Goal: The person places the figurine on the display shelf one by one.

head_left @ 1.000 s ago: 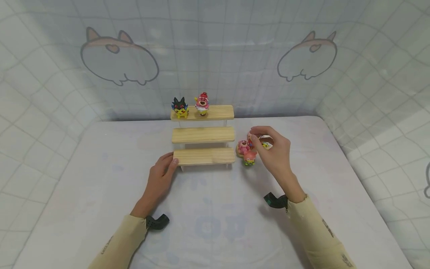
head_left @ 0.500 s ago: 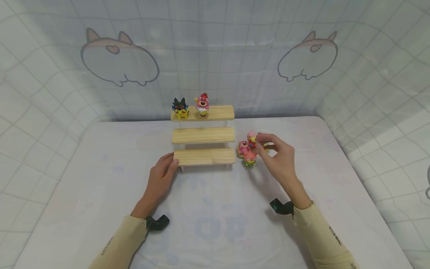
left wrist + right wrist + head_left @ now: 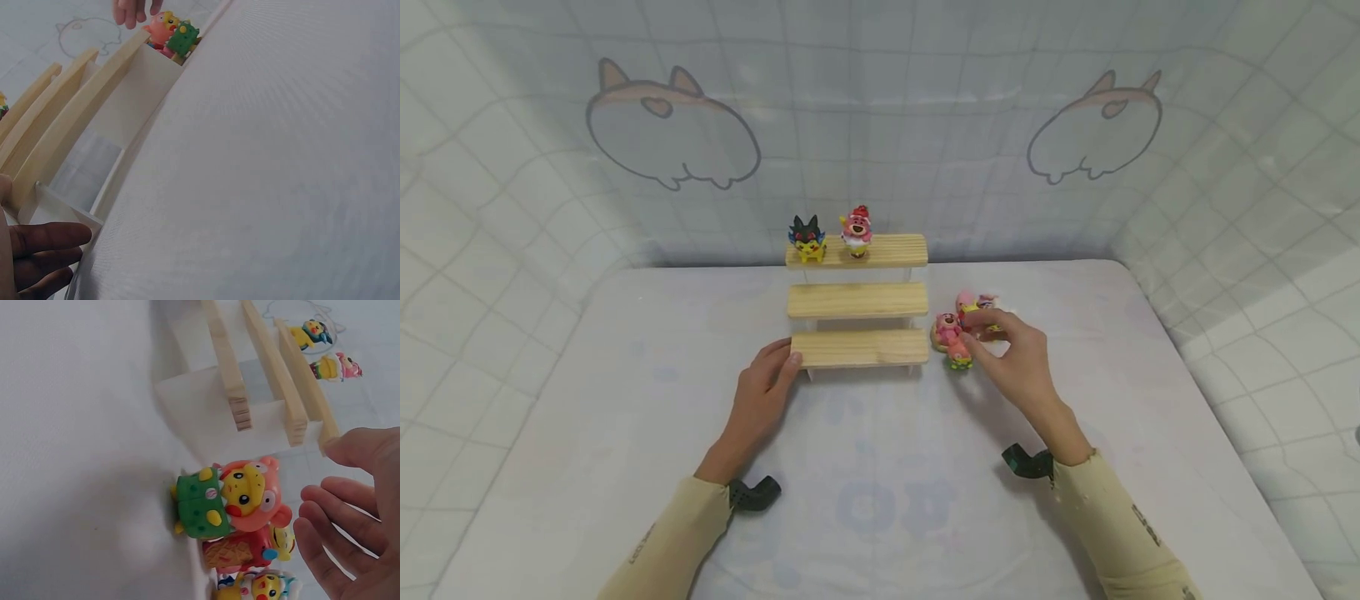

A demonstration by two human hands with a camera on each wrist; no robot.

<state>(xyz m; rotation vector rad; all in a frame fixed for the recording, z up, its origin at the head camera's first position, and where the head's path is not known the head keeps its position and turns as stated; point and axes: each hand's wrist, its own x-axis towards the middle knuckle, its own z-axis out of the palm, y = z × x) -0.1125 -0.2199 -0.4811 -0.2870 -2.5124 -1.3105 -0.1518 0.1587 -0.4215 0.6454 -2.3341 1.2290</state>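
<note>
My left hand point(image 3: 763, 396) holds the left end of the lowest board of a three-tier wooden display stand point(image 3: 859, 348), thumb on its front corner. In the left wrist view its other fingers point(image 3: 53, 237) extend beside the white leg. My right hand point(image 3: 1022, 358) hovers at the figurine cluster right of the stand, thumb and fingers apart with nothing between them. Closest below is a yellow figurine with a pink hood and green outfit point(image 3: 206, 506). Beside it sit a pink bear figurine point(image 3: 948, 323) and a pink-headed one point(image 3: 966, 300); the hand partly hides others.
On the top tier stand a yellow figurine in a black-eared hood point(image 3: 807, 240) and a pink bear with a red hat point(image 3: 857, 232). A pale cloth point(image 3: 865, 450) covers the table, and a grid-patterned curtain point(image 3: 880, 125) rises behind the stand.
My right hand first drew back slightly to the right, then came left and down over the front figurines. The left hand keeps its place on the stand. The head view has shifted slightly.
</note>
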